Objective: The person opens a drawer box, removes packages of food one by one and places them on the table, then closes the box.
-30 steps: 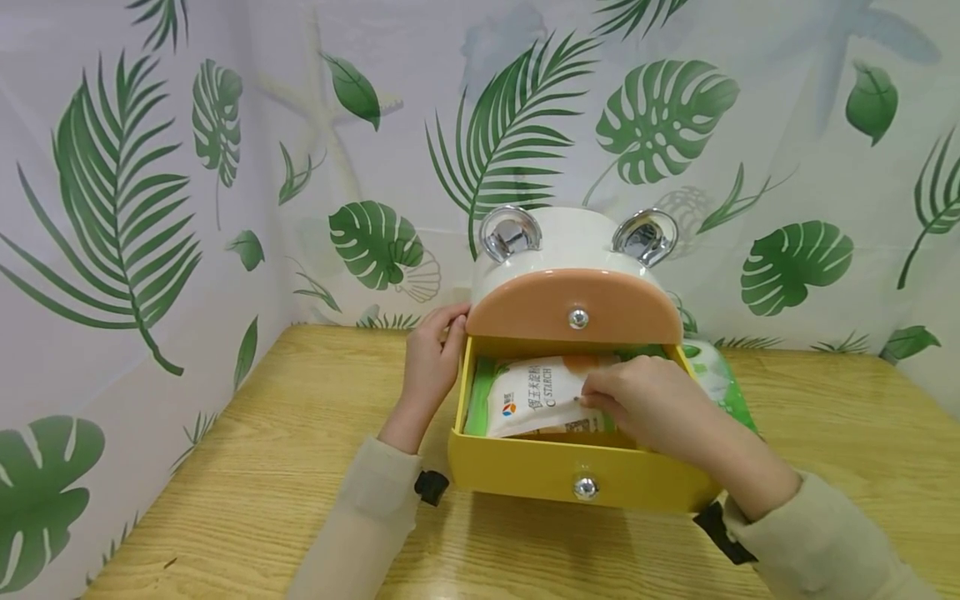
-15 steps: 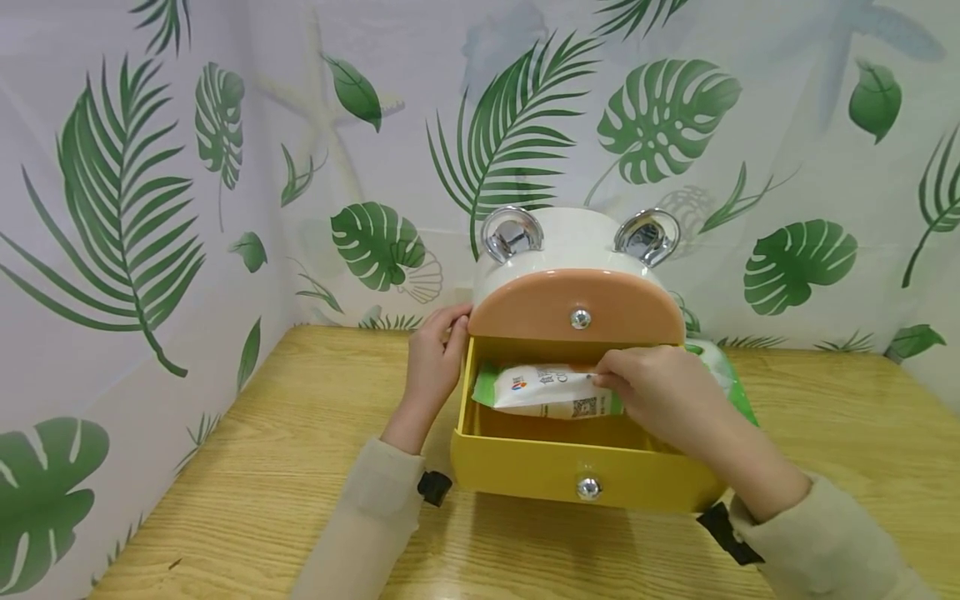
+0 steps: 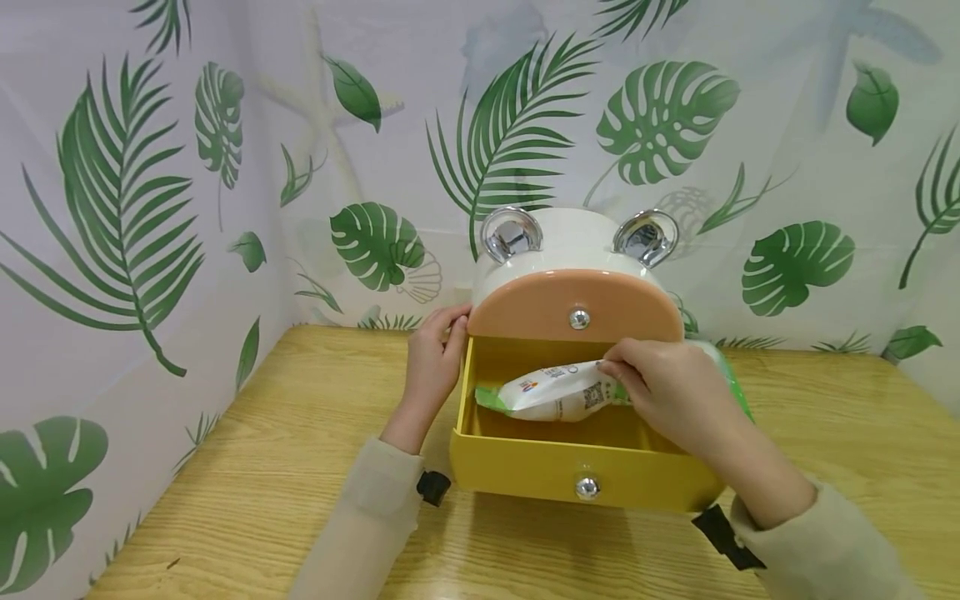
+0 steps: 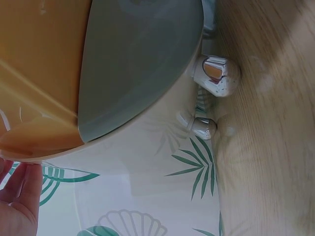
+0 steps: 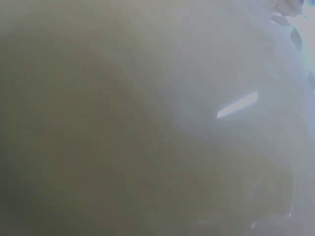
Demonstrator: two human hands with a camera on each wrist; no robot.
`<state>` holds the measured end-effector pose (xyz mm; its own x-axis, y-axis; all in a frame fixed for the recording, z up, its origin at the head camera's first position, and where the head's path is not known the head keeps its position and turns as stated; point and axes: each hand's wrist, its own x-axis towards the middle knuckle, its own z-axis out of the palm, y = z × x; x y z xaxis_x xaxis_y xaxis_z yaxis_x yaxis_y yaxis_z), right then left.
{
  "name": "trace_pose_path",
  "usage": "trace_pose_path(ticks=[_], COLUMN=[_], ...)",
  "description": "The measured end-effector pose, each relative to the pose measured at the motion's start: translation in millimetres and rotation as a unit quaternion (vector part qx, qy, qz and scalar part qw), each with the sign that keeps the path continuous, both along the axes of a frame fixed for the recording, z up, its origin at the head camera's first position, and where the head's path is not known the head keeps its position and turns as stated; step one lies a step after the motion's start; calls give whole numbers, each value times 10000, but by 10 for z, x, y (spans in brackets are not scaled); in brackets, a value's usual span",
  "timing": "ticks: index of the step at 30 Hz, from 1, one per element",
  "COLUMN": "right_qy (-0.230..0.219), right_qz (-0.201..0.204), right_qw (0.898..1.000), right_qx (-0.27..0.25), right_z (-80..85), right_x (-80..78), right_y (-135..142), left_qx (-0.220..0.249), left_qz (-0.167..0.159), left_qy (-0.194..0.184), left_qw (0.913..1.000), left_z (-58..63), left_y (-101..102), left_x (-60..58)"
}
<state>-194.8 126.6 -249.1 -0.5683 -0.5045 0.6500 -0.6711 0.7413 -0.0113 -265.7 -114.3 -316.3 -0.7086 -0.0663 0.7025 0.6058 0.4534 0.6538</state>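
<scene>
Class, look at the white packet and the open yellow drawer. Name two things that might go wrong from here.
The right hand pinches the packet near one end, so it might slip and drop into the drawer.

The right forearm reaches over the drawer's right side, so a careless move might bump the drawer.

"What fills the right wrist view?"
"A blurred, glossy grey-olive surface, bearing a slanting white glint."
"And around the glint?"
"Above and right, a pale patch with dark marks; below, a faint curved line."
</scene>
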Motion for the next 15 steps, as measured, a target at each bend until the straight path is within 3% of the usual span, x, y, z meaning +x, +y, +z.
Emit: trace_pose_path(ticks=[6, 15], right_qy=[378, 496], right_qz=[179, 290], right_qw=[9987, 9955], right_qx=[-288, -747], right_z=[9, 29], right_x=[29, 100], right_y=[13, 47], left_qx=[20, 55], left_qz=[-3, -25], left_qy=[13, 13], left_qw=[10000, 10000], left_z=[-5, -13], left_y=[2, -3], left_x=[-1, -9])
